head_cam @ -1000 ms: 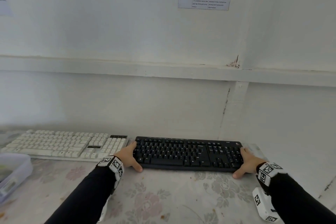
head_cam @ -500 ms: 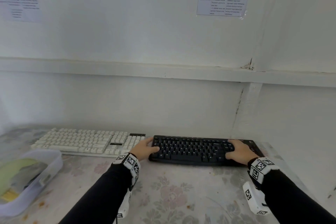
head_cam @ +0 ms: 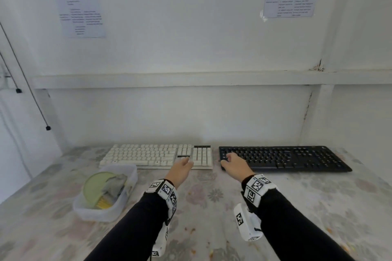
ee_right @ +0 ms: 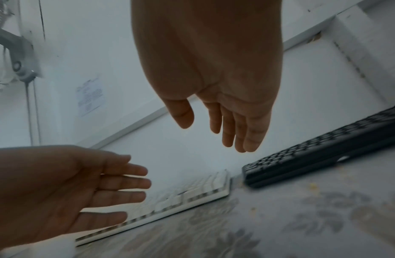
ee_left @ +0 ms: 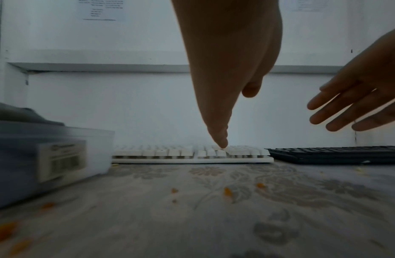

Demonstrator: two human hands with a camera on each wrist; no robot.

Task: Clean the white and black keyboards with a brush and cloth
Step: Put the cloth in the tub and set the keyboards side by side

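A white keyboard (head_cam: 157, 155) and a black keyboard (head_cam: 284, 158) lie side by side against the back wall, white on the left. My left hand (head_cam: 183, 166) hovers over the white keyboard's (ee_left: 192, 153) right front part, fingers straight and empty. My right hand (head_cam: 230, 162) hangs above the black keyboard's left end, fingers straight, holding nothing. In the right wrist view both hands are off the black keyboard (ee_right: 324, 151) and above the white keyboard (ee_right: 181, 197). No brush is clearly visible.
A clear plastic tub (head_cam: 106, 193) with a green lid, grey cloth and yellow item inside stands left of my left arm, in front of the white keyboard. The floral tablecloth (head_cam: 212, 207) carries small orange crumbs. A wall ledge runs above the keyboards.
Both hands let go of the black keyboard's ends and moved left. The left hand now hovers over the white keyboard, the right over the black one's left end. The view panned left.
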